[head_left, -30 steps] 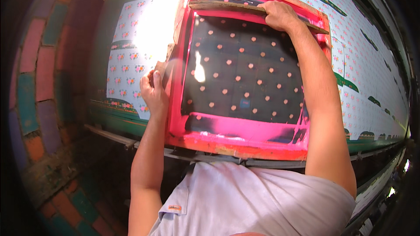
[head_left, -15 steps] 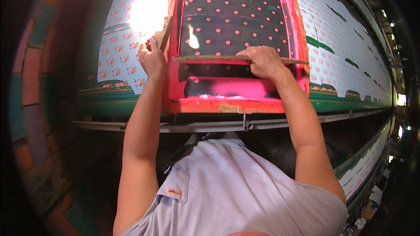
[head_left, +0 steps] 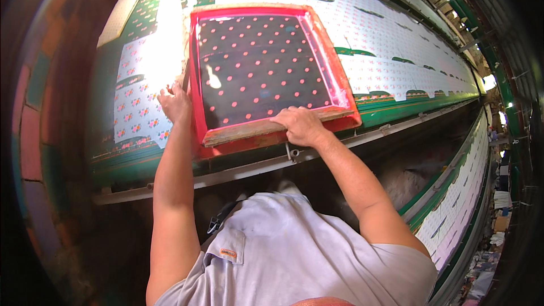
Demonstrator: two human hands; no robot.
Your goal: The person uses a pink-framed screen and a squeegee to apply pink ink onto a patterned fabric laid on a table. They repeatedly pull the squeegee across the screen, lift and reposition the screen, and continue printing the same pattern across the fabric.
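Note:
A red-stained wooden screen-printing frame (head_left: 340, 88) rests on the long table, its dark mesh (head_left: 260, 62) showing rows of pink dots. Along the inner near side lies a squeegee (head_left: 243, 132), a long wooden bar. My right hand (head_left: 304, 126) is closed over the squeegee right of its middle, thumb toward the left. Beside the frame's left edge is my left hand (head_left: 175, 105), fingers bent and apart; whether they touch the frame I cannot tell. Under the left hand lies a white sheet with flower prints (head_left: 136, 110).
The green table (head_left: 377, 113) carries more printed white sheets (head_left: 391, 71) to the right. A metal rail (head_left: 238, 175) follows its near edge. Glare whitens the area left of the frame. Another table with white sheets (head_left: 453, 215) stands at the lower right.
The squeegee has come toward me with my right hand, from across the mesh to the frame's near side. My left hand's fingers have loosened. The view has also shifted and tilted.

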